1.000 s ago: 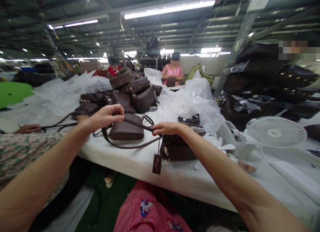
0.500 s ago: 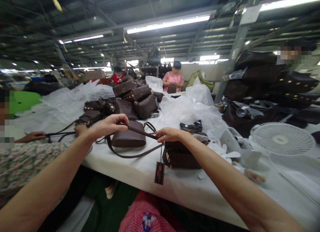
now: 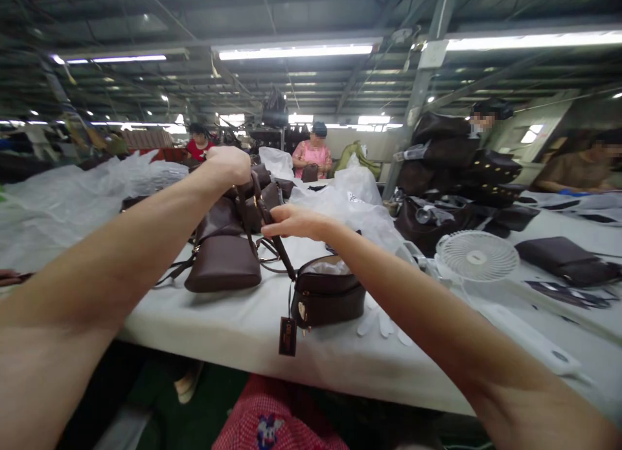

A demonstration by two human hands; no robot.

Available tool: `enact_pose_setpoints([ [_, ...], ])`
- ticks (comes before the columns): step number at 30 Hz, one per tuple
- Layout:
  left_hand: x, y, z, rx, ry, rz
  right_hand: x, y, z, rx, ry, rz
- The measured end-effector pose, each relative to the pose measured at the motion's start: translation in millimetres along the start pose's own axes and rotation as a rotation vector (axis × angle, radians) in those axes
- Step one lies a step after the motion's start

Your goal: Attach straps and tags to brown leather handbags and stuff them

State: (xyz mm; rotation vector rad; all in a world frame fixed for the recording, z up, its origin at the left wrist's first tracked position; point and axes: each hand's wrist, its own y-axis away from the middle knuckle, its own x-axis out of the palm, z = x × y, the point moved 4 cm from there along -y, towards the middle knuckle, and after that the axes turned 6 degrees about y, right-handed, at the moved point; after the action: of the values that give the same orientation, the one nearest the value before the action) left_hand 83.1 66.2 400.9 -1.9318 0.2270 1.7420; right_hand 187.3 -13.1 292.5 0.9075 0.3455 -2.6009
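Observation:
My left hand (image 3: 232,165) is raised over the table and closed on the upper part of a dark brown bag strap (image 3: 278,246). Lower down, my right hand (image 3: 294,221) pinches the same strap between thumb and fingers. The strap slants down to a brown handbag (image 3: 330,301) at the table's front edge. That bag's top is open, with pale stuffing (image 3: 330,267) showing inside. A black hang tag (image 3: 287,337) dangles from its left side. Just left of it lies another brown bag (image 3: 223,265), behind the raised strap.
Behind my hands are piled brown bags and clear plastic wrapping (image 3: 335,207). To the right stand a white fan (image 3: 479,256) and a stack of dark bags (image 3: 437,165). White gloves (image 3: 383,324) lie on the white-covered table (image 3: 208,330). Co-workers sit farther back, one in pink (image 3: 311,155).
My left hand has risen, lifting the strap from nearly level to steeply slanted. My right hand has moved up a little along with it. The view has turned rightward.

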Motion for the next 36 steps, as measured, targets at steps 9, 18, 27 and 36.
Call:
enact_pose_setpoints([
  [9, -7.9, 6, -85, 0.587, 1.385, 0.100, -72, 47, -7, 0.008, -0.306, -0.255],
  [18, 15.4, 38, -113, 0.678, 1.738, 0.466, -173, 87, 40, -0.190, -0.666, -0.419],
  [27, 138.2, 66, -150, 0.391, 1.473, 0.585, -212, 136, 81, -0.211, -0.489, -0.731],
  [36, 134.3, 101, -145, 0.525, 1.527, 0.918, -233, 185, 96, -0.309, -0.436, -0.947],
])
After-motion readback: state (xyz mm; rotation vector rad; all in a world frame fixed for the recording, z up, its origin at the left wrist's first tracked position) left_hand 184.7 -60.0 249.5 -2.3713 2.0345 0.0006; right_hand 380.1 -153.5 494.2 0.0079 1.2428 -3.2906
